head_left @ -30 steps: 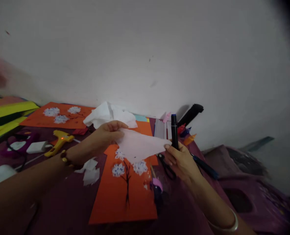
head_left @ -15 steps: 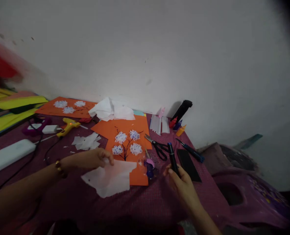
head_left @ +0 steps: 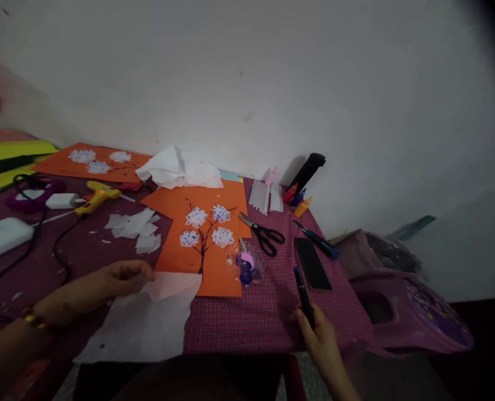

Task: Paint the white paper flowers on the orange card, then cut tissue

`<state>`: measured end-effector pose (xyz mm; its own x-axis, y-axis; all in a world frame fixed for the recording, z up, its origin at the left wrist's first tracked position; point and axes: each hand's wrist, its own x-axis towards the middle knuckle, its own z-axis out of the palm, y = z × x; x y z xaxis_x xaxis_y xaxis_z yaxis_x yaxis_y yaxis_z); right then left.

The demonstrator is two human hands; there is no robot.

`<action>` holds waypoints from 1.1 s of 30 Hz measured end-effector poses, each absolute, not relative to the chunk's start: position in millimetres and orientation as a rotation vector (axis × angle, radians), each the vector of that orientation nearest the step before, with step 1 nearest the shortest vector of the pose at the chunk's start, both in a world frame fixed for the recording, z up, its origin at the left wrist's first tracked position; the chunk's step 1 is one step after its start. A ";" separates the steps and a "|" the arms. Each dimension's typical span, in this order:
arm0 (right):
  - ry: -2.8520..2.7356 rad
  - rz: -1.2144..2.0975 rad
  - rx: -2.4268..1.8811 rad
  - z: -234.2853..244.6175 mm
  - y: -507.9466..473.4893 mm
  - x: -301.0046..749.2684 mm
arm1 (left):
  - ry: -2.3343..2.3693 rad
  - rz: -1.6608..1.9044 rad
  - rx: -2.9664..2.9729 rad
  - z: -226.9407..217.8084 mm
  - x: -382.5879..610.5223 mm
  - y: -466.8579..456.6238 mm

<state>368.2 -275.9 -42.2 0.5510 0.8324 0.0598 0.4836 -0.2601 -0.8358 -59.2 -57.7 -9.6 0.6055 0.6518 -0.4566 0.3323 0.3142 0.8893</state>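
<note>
A sheet of thin white tissue paper (head_left: 147, 323) lies by the table's front edge, its upper edge overlapping the orange paper (head_left: 218, 281). My left hand (head_left: 120, 280) grips its upper left edge between thumb and fingers. On the orange paper is a dark painted tree with several white and purple tissue blossoms (head_left: 222, 236). My right hand (head_left: 320, 334) is closed around a black marker (head_left: 304, 295), its blue-tipped end pointing up and away. Small torn tissue pieces (head_left: 132, 224) are beyond my left hand.
Scissors (head_left: 266, 234), a clear paint palette (head_left: 233, 267), a phone (head_left: 312, 264) and a blue cutter (head_left: 320, 242) lie toward the right. Paint bottles (head_left: 302, 206) stand near the wall. A yellow glue gun (head_left: 99, 197) with its cord and a white power strip (head_left: 5, 236) are leftward.
My left hand has drawn the tissue paper left and toward the front edge, uncovering more of the orange sheet. The marker stays in my right hand, now lower. The view has shifted.
</note>
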 end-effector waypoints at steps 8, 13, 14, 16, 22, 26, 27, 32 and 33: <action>-0.942 0.547 -1.819 -35.6 -291.6 383.3 | 0.997 0.198 1.347 9.7 -54.4 -56.9; -0.755 0.575 -1.661 -22.2 -284.1 394.9 | 0.966 0.347 1.414 30.9 -41.9 -57.3; -0.775 0.607 -1.666 -18.8 -278.4 393.6 | 0.956 0.383 1.401 33.1 -37.8 -57.3; -0.820 0.632 -1.675 -12.2 -263.6 385.4 | 0.944 0.457 1.369 36.3 -28.2 -57.9; -0.996 0.730 -1.573 8.9 -215.1 337.3 | 0.791 0.527 1.249 56.9 6.5 -75.6; -1.130 0.889 -1.436 21.4 -196.2 305.8 | 0.765 0.515 1.140 62.9 24.2 -92.4; -1.159 0.924 -1.402 21.9 -193.3 299.1 | 0.759 0.520 1.110 60.4 27.1 -93.7; -1.230 1.018 -1.319 6.3 -182.5 271.0 | 0.816 0.582 0.998 40.2 33.0 -81.4; -1.238 1.015 -1.331 1.4 -180.2 265.9 | 0.832 0.599 0.976 37.4 33.2 -77.7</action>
